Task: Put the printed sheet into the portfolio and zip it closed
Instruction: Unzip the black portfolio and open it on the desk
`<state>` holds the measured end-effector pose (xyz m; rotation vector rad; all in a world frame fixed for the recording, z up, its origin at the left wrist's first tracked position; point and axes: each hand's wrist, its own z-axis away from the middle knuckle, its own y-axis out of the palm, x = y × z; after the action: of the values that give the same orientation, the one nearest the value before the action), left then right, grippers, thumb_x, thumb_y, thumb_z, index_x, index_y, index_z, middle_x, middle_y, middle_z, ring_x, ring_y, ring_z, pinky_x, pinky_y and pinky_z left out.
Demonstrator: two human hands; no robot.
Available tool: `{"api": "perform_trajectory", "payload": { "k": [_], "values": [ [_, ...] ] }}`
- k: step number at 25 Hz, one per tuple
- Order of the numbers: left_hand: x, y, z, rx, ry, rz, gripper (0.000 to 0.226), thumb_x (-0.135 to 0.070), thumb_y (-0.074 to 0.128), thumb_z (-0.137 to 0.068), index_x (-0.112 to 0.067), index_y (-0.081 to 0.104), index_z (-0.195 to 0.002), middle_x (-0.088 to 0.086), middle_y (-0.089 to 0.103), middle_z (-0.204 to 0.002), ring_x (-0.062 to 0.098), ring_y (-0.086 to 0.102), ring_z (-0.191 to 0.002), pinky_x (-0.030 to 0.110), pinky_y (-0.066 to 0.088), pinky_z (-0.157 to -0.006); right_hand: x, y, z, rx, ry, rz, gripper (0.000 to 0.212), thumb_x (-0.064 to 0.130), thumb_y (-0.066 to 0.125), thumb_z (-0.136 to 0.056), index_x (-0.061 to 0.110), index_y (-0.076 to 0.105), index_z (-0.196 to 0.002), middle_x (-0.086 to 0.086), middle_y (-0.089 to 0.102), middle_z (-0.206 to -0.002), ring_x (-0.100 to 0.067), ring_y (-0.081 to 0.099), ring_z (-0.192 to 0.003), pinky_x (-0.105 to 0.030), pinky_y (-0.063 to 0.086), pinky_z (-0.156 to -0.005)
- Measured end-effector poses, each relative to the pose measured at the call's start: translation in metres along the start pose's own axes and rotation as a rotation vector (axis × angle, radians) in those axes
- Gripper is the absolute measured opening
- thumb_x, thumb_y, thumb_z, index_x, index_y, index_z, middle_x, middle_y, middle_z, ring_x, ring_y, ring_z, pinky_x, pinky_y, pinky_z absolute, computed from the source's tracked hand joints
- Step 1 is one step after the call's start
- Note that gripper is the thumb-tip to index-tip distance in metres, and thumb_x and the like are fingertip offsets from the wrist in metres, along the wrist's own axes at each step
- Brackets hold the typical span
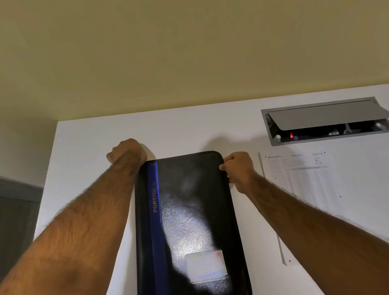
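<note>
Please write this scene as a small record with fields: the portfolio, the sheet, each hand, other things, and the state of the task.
portfolio: black with blue stripe, closed, flat on the white table
printed sheet: flat on table, right of portfolio, apart from it
left hand: curled round portfolio's far left corner
right hand: pinches its right edge near the far corner
other: grey cable box sunk in table, flap open
task state: sheet not yet inside
</note>
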<state>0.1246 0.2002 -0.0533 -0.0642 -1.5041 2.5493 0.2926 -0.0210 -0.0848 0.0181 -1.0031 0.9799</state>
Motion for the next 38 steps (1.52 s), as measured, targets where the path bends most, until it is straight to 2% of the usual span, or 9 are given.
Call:
{"api": "perform_trajectory", "payload": {
  "k": [2, 7, 13, 21, 27, 29, 32, 35, 38],
  "values": [
    [-0.007, 0.004, 0.001, -0.062, 0.037, -0.049, 0.033, -0.020, 0.060, -0.091, -0.009, 0.060, -0.122, 0.012, 0.064, -0.124, 0.031, 0.057, -0.119, 0.039, 0.038, -0.100, -0.002, 0.000, -0.001, -0.004, -0.013, 0.020, 0.014, 0.002, 0.065, -0.091, 0.010, 0.065, -0.079, -0.018, 0.068, -0.095, -0.033, 0.069, -0.086, -0.030, 0.058, -0.064],
    [-0.026, 0.016, 0.013, -0.135, 0.120, -0.069, 0.030, -0.017, 0.058, -0.089, -0.008, 0.063, -0.117, 0.012, 0.066, -0.119, 0.031, 0.059, -0.113, 0.039, 0.038, -0.100, -0.008, -0.003, -0.006, -0.022, -0.027, 0.045, 0.005, -0.001, 0.065, -0.090, 0.002, 0.068, -0.086, -0.020, 0.069, -0.093, -0.034, 0.069, -0.083, -0.040, 0.063, -0.074],
    [-0.066, 0.027, 0.039, -0.177, 0.296, -0.028, 0.032, -0.024, 0.055, -0.093, -0.007, 0.061, -0.119, 0.013, 0.066, -0.121, 0.030, 0.059, -0.113, 0.041, 0.039, -0.101, -0.007, 0.000, -0.005, -0.035, -0.039, 0.070, 0.012, -0.001, 0.064, -0.088, 0.007, 0.067, -0.079, -0.016, 0.068, -0.087, -0.030, 0.069, -0.078, -0.044, 0.064, -0.074],
    [-0.122, 0.037, 0.073, -0.179, 0.601, 0.049, 0.025, -0.024, 0.051, -0.093, -0.007, 0.067, -0.099, 0.013, 0.068, -0.105, 0.032, 0.061, -0.098, 0.038, 0.047, -0.081, -0.002, 0.000, -0.003, -0.032, -0.024, 0.042, 0.014, -0.008, 0.059, -0.075, 0.004, 0.064, -0.073, -0.019, 0.067, -0.085, -0.033, 0.067, -0.077, -0.049, 0.061, -0.068],
    [-0.148, 0.046, 0.086, -0.070, 0.775, 0.031, 0.016, -0.023, 0.051, -0.095, -0.012, 0.063, -0.094, 0.007, 0.066, -0.099, 0.024, 0.059, -0.088, 0.032, 0.039, -0.070, -0.002, -0.003, -0.004, 0.005, 0.020, -0.031, 0.014, -0.006, 0.057, -0.073, 0.000, 0.067, -0.080, -0.018, 0.069, -0.084, -0.036, 0.070, -0.079, -0.053, 0.061, -0.066],
    [-0.155, 0.047, 0.088, 0.031, 0.797, 0.014, 0.018, -0.027, 0.052, -0.096, -0.012, 0.063, -0.095, 0.007, 0.066, -0.101, 0.024, 0.060, -0.092, 0.033, 0.042, -0.073, -0.003, -0.003, -0.006, 0.012, 0.028, -0.043, 0.014, -0.005, 0.056, -0.073, 0.000, 0.067, -0.079, -0.019, 0.069, -0.084, -0.038, 0.070, -0.080, -0.055, 0.060, -0.066],
    [-0.148, 0.041, 0.078, 0.141, 0.769, 0.109, 0.029, -0.040, 0.054, -0.096, -0.013, 0.066, -0.098, 0.005, 0.068, -0.104, 0.024, 0.062, -0.097, 0.038, 0.051, -0.087, -0.002, -0.005, -0.013, 0.050, 0.058, -0.068, 0.011, -0.007, 0.060, -0.077, 0.002, 0.066, -0.081, -0.019, 0.070, -0.088, -0.034, 0.070, -0.081, -0.060, 0.061, -0.070],
    [-0.125, 0.040, 0.060, 0.150, 0.731, 0.079, 0.021, -0.031, 0.066, -0.091, -0.012, 0.070, -0.099, 0.007, 0.069, -0.110, 0.025, 0.062, -0.104, 0.037, 0.049, -0.093, 0.000, -0.013, -0.014, 0.049, -0.032, 0.010, 0.018, -0.007, 0.057, -0.079, 0.008, 0.061, -0.071, -0.019, 0.067, -0.084, -0.035, 0.066, -0.073, -0.062, 0.060, -0.063],
    [-0.114, 0.040, 0.053, 0.141, 0.667, 0.165, 0.005, -0.012, 0.066, -0.091, -0.012, 0.068, -0.095, 0.008, 0.068, -0.110, 0.021, 0.057, -0.098, 0.028, 0.041, -0.083, 0.001, -0.023, -0.014, 0.038, -0.195, 0.209, 0.024, -0.006, 0.060, -0.088, 0.012, 0.068, -0.102, -0.010, 0.069, -0.109, -0.031, 0.069, -0.094, -0.049, 0.061, -0.082]
  ]
}}
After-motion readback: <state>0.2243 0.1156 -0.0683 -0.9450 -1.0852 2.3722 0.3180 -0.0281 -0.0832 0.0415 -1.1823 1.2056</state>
